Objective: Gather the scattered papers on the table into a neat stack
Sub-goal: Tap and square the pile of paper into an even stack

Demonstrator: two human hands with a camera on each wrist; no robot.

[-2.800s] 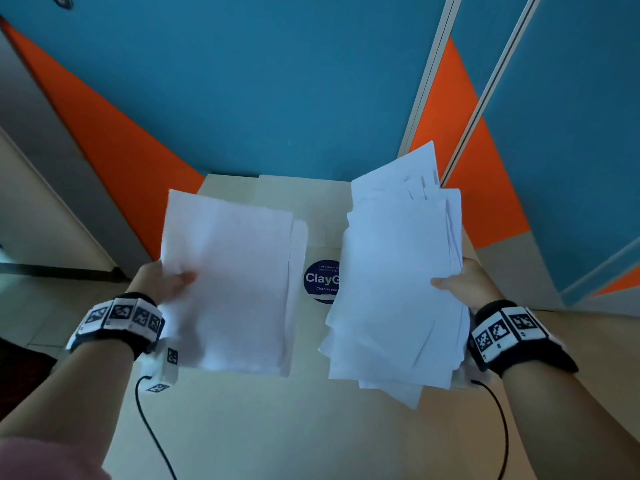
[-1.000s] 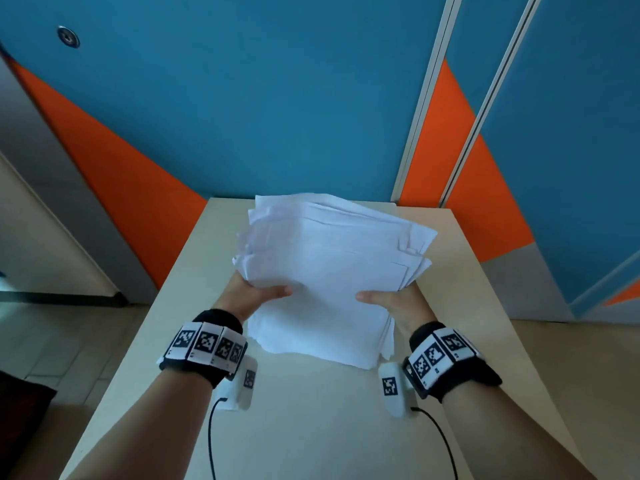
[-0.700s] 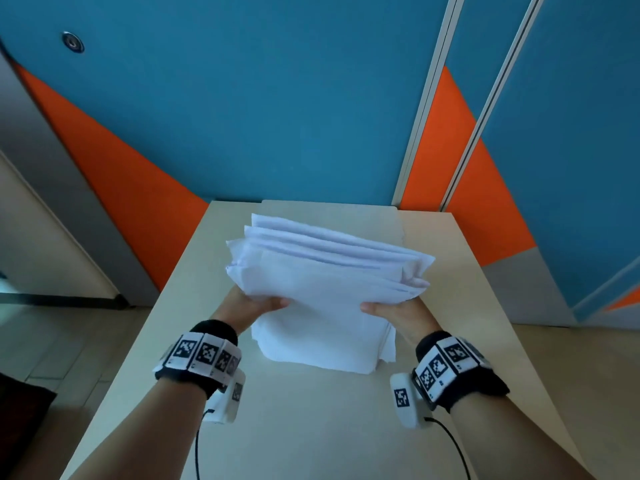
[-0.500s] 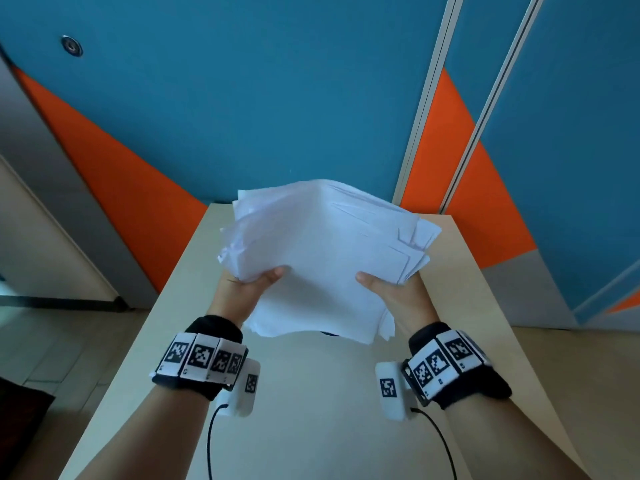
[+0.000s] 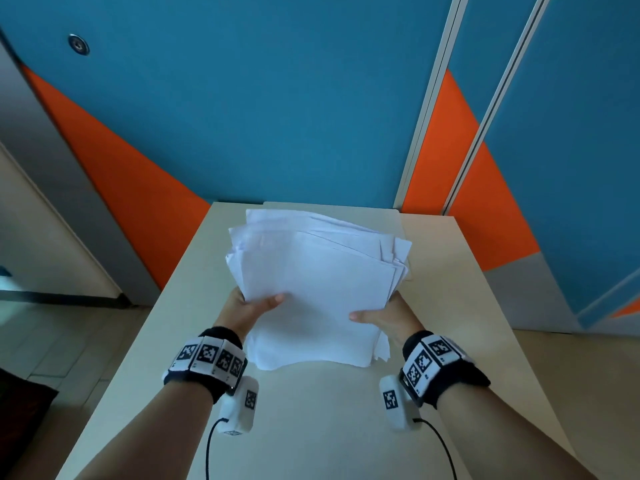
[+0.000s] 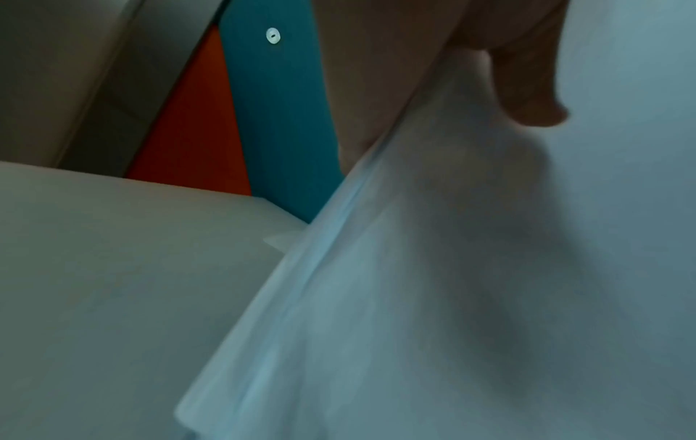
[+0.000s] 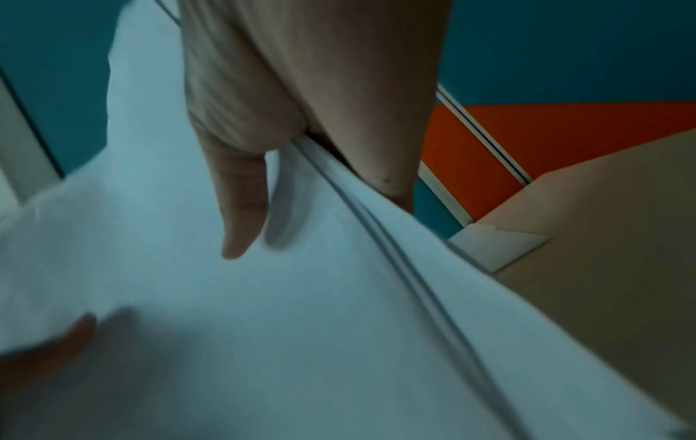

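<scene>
We see a blue and orange wall (image 5: 277, 116) behind, and pale floor tiles (image 5: 52, 341) at left.

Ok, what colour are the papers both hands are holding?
Plain white, with no visible print; the papers show best in the head view, gripped by the left hand and right hand.

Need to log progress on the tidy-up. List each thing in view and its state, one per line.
paper stack: gathered into one bundle, held at both sides, far edges fanned and uneven
left hand: grips the stack's left edge, thumb on top
right hand: grips the right edge, thumb on top
table: under the stack
</scene>
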